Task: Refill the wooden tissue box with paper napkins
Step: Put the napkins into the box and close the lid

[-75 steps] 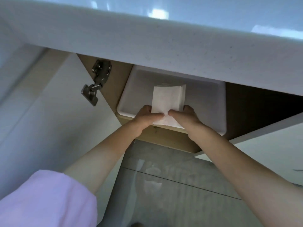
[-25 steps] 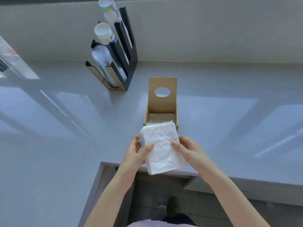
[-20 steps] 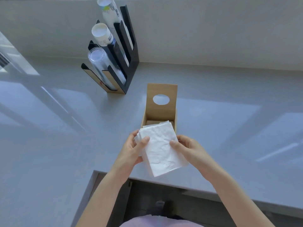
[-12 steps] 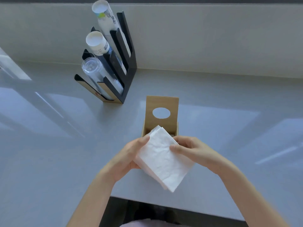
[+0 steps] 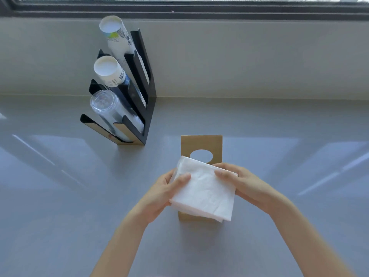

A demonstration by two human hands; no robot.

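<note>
Both hands, left (image 5: pixel 159 194) and right (image 5: pixel 246 183), hold the napkins (image 5: pixel 205 190) over the wooden box (image 5: pixel 201 144), maybe touching it.

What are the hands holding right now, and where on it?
A stack of paper napkins: left hand grips its left edge, right hand its right edge, above the wooden tissue box.

The napkin stack (image 5: pixel 203 188) hid most of the wooden tissue box (image 5: pixel 201 144) beneath it, concealing the box's interior and contents.
</note>
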